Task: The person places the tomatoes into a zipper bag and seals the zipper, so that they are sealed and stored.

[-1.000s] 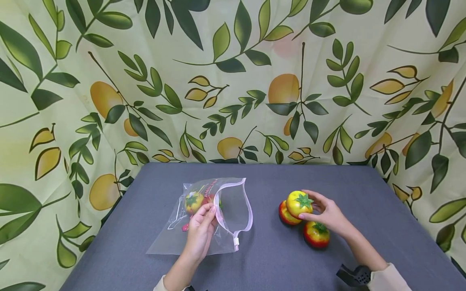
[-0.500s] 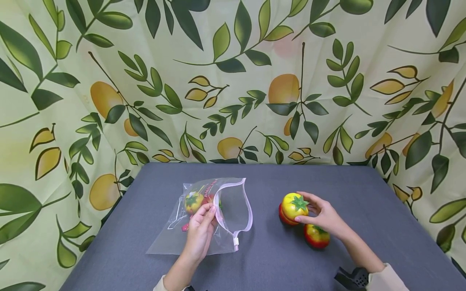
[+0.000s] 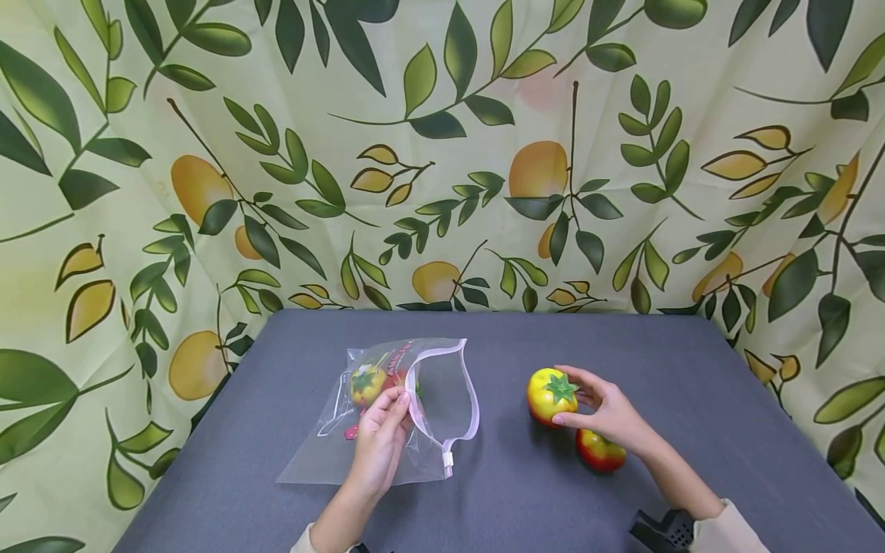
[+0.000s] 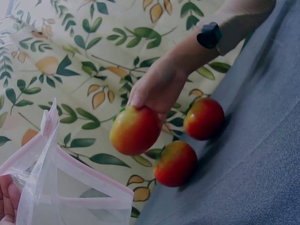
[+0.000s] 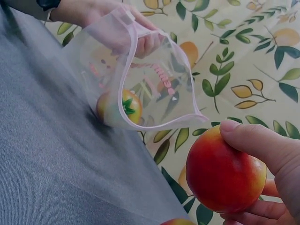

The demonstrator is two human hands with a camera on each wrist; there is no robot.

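Note:
My left hand (image 3: 382, 430) pinches the pink-edged mouth of a clear zip bag (image 3: 314, 457), holding it partly open. Inside the bag lies a yellow tomato (image 3: 369, 384) with a green leafy top, and a red one shows beside it. In my right hand (image 3: 611, 411) is a round yellow-and-red tomato (image 3: 551, 393), gripped between thumb and fingers and raised off the table. The left wrist view shows two more tomatoes on the table beyond it: one tomato (image 4: 176, 164) nearer the bag, another tomato (image 4: 204, 118) by the right wrist.
A grey cloth-covered table (image 3: 498, 499) lies under everything. Behind and at both sides hangs a leaf-and-fruit patterned curtain (image 3: 470, 230). A white zip slider (image 3: 448, 459) sits at the bag's lower corner. A dark wrist device (image 3: 664, 530) is strapped to the right forearm.
The right hand has moved a little to the left with the tomato, which now covers the tomato behind it in the head view. The left hand and bag have stayed put.

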